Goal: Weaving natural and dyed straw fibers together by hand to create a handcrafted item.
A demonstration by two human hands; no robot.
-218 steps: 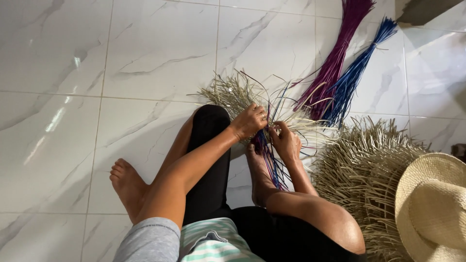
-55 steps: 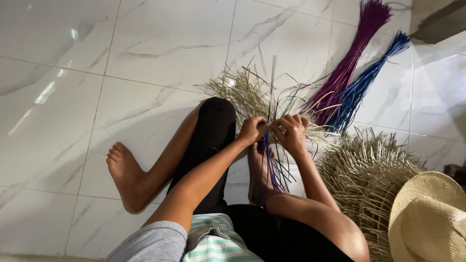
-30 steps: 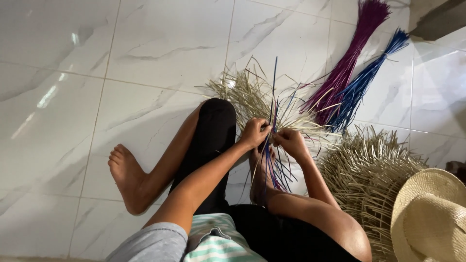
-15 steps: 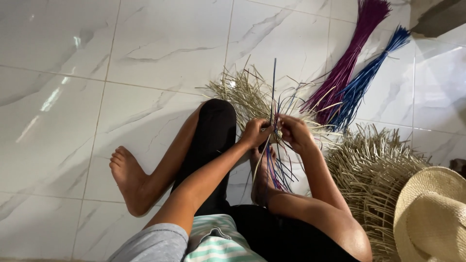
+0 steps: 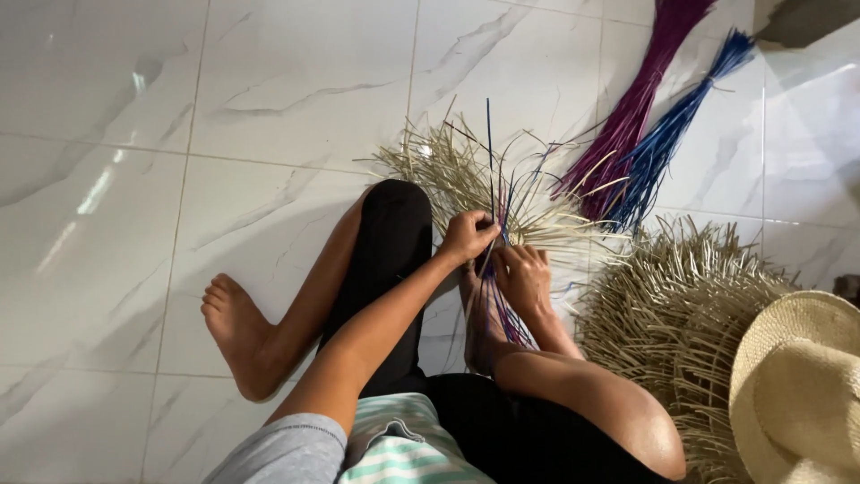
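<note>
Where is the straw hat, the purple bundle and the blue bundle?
straw hat [image 5: 802,381], head view, on its rounded crown.
purple bundle [image 5: 638,99], head view, middle of its strands.
blue bundle [image 5: 676,125], head view, middle of its strands.

Hands: two, left hand [image 5: 468,235] and right hand [image 5: 524,274], both closed on the woven straw piece [image 5: 457,170].
Dyed straw bundles: two beyond the right hand, one purple bundle [image 5: 632,112], one blue bundle [image 5: 672,134].
Straw hats: one finished hat [image 5: 797,385] right of the hands.
Unfinished straw mats: one fringed mat [image 5: 672,314] beside the right hand.
Bare feet: one bare foot [image 5: 237,336] left of the hands.
</note>
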